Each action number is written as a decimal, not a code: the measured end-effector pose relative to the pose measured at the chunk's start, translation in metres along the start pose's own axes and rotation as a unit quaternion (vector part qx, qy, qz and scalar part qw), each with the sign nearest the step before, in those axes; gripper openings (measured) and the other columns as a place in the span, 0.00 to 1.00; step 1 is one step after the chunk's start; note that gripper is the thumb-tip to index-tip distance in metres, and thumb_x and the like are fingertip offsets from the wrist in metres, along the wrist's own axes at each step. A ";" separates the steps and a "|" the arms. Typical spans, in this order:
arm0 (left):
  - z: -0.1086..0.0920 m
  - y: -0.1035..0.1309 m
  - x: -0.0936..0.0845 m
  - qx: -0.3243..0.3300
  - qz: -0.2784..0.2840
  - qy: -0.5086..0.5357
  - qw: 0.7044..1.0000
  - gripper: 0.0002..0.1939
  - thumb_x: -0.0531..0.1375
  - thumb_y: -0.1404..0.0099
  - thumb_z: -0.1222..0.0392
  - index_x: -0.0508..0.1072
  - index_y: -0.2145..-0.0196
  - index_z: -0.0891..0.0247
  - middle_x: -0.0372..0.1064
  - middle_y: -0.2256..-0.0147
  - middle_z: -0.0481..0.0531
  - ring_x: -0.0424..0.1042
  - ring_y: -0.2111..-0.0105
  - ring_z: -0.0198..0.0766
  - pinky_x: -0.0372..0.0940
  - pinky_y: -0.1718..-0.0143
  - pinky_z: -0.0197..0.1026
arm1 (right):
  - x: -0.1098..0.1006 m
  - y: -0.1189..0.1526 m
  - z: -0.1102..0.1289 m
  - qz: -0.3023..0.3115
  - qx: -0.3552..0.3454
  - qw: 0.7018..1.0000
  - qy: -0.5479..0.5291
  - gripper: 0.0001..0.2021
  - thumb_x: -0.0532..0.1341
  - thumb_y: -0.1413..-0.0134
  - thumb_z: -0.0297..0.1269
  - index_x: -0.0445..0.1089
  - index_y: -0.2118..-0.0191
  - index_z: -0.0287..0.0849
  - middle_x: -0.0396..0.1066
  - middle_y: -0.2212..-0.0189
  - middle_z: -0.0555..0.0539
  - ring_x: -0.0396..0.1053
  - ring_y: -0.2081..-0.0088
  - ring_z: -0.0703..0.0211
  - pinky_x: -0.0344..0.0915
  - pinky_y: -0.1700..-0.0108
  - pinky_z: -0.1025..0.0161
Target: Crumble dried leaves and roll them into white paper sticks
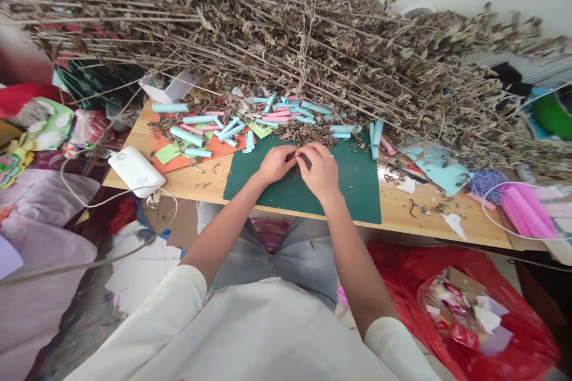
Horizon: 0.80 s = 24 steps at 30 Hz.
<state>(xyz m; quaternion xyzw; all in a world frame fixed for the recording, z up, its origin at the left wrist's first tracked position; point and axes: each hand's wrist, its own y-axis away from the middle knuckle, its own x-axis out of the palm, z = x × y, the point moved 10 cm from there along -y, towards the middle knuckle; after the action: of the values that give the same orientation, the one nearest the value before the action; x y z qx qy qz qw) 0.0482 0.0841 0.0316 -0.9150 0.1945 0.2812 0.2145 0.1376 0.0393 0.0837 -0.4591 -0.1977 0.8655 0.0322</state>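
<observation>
Over a dark green cutting mat (355,193), my left hand (277,164) and my right hand (319,168) meet with their fingertips pinched together. Whatever lies between the fingers is too small to make out, perhaps a dark dry scrap. Just behind the fingertips is a heap of crumbled dried leaves (306,132), with more crumbs below the hands. Rolled light-blue paper tubes (186,136) and thinner pink paper tubes (275,118) lie scattered along the back and left of the mat.
Long bundles of dried leafy stalks (268,30) fill the table's back. A white power bank (136,171) with a cable sits at left. To the right lie a black pen (407,173), torn blue paper (440,166) and purple yarn (487,184). Below hangs a red trash bag (513,286).
</observation>
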 end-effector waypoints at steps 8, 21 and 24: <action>-0.001 0.001 -0.001 0.003 -0.006 0.014 1.000 0.12 0.55 0.32 0.55 0.73 0.68 0.65 0.70 0.71 0.51 0.66 0.71 0.36 0.59 0.67 0.37 | -0.007 0.006 -0.001 -0.041 0.017 0.998 -0.051 0.11 0.52 0.38 0.34 0.70 0.57 0.43 0.70 0.56 0.41 0.69 0.53 0.54 0.67 0.49 0.56; -0.004 0.000 -0.007 -0.013 -0.029 0.036 0.999 0.11 0.57 0.33 0.55 0.75 0.64 0.65 0.71 0.70 0.49 0.65 0.72 0.34 0.58 0.67 0.36 | 0.002 0.021 -0.029 0.051 0.101 0.992 0.063 0.11 0.55 0.42 0.32 0.75 0.60 0.41 0.73 0.65 0.42 0.68 0.61 0.50 0.66 0.55 0.54; -0.004 0.000 -0.006 -0.012 -0.027 0.032 0.999 0.10 0.57 0.34 0.56 0.75 0.64 0.64 0.70 0.71 0.48 0.64 0.73 0.33 0.58 0.68 0.35 | 0.007 0.023 -0.033 0.069 0.106 0.985 0.119 0.13 0.54 0.42 0.30 0.74 0.56 0.39 0.72 0.62 0.39 0.67 0.57 0.47 0.65 0.54 0.54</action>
<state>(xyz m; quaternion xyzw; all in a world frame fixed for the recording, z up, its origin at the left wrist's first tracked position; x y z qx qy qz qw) 0.0451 0.0832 0.0381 -0.9307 0.1735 0.2483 0.2050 0.1626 0.0305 0.0534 -0.5656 -0.0678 0.8207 0.0444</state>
